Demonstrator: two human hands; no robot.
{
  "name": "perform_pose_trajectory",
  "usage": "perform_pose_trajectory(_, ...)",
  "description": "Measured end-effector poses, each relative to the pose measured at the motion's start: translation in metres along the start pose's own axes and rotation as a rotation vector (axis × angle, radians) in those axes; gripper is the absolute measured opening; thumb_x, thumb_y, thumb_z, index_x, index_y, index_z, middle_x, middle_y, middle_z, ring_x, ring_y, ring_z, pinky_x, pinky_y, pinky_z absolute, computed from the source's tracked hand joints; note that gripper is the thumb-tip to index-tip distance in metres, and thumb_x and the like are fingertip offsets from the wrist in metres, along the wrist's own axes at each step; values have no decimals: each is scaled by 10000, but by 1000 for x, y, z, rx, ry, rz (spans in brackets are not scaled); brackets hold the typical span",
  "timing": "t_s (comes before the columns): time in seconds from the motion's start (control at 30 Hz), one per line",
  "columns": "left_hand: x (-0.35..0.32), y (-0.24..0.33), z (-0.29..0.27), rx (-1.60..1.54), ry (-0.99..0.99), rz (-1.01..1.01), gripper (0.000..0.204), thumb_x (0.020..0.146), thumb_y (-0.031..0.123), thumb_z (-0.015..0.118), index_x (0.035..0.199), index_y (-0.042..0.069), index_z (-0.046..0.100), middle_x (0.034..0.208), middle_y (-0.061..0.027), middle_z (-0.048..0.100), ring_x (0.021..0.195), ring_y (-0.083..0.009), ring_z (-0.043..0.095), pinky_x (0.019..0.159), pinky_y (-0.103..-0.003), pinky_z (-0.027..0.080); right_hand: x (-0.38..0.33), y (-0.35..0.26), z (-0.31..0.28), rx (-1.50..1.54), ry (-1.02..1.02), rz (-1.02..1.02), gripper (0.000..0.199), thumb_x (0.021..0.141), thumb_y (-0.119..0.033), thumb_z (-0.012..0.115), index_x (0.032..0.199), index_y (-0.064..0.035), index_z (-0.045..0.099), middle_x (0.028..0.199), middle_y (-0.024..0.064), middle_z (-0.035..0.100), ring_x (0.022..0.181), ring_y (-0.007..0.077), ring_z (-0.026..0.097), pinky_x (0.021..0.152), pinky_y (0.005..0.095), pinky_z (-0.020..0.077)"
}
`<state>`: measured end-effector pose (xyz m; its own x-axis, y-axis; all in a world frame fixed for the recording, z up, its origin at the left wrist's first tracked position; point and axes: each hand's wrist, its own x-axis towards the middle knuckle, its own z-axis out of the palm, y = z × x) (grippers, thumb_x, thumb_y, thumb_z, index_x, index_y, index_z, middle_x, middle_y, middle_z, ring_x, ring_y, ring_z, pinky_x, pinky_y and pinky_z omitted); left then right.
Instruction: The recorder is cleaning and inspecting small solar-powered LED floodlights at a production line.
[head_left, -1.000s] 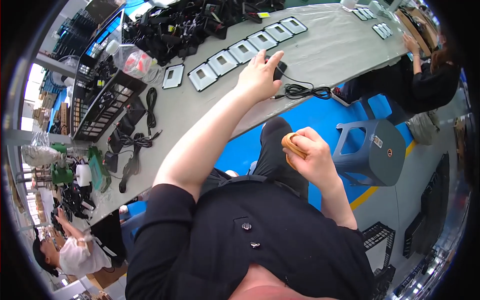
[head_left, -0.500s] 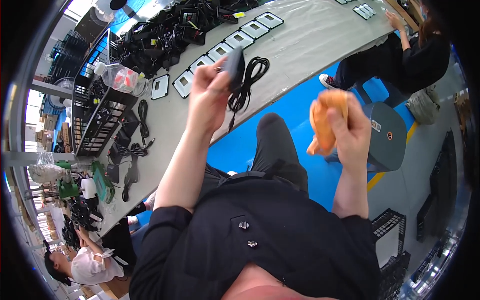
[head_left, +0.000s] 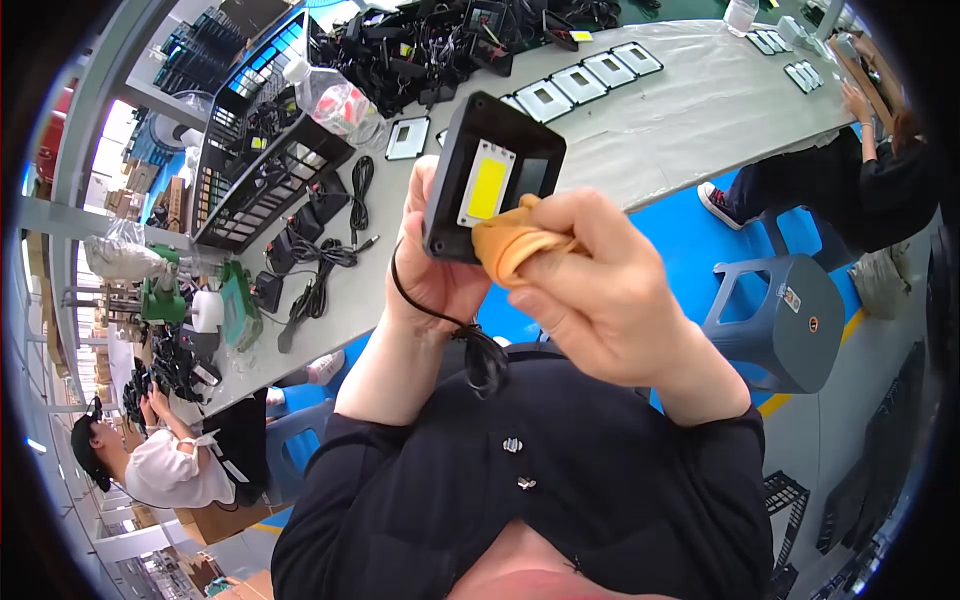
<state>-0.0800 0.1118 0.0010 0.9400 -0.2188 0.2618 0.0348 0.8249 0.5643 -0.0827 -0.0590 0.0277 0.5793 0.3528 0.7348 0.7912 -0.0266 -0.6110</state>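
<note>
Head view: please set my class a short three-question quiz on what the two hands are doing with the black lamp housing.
1. True or false: the left hand holds the black lamp housing up off the long grey table.
2. What does the right hand press against the housing? A) an orange cloth B) a screwdriver C) a roll of tape
3. What hangs from the housing below the left hand?

Key: 1 true. 2 A, the orange cloth. 3 A black cable.
</note>
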Motion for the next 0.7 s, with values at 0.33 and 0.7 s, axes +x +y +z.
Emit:
perform_pose_trajectory(0.33,-7,10,-4,50,-44,79,486,813,426,655,1105,121,416,1207,-98,495,1153,-259,496,980,-438,426,12,-2,16,-51,34,-100,165,753,-63,671,867,51,634,980,170,511,787,247,540,673,291,441)
perform_pose_trajectory(0.7,-33,29,-22,468,-76,129,670,591,155,870,1012,142,348,1327,-174,356,1232,-269,398,988,-343,370,2,14,48,-89,83,-1,123,721,-64,693,810,6,646,962,153,540,761,264,579,661,339,472)
